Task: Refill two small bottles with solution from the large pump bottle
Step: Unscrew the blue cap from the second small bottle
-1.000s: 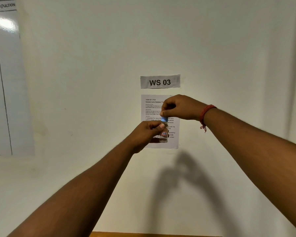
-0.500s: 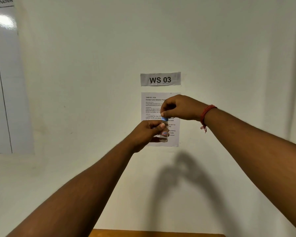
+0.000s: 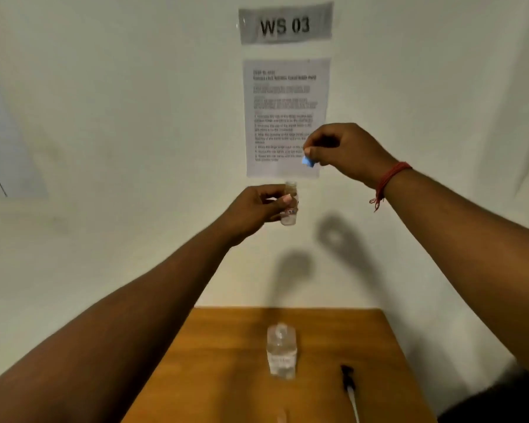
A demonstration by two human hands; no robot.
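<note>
Bottle [image 3: 290, 206] is gripped mid-body by the left hand [image 3: 257, 209], cap [image 3: 308, 162] pinched off in the right hand [image 3: 345, 151]. Probably light, slick plastic, so best held around the middle.

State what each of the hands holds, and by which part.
Left hand grips the small clear plastic bottle around its body. Right hand pinches the small blue cap by its sides.

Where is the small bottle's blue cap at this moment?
In the head view the blue cap is off the small bottle, pinched in the right hand, up and right of the bottle's open neck, in front of the instruction sheet on the wall.
</note>
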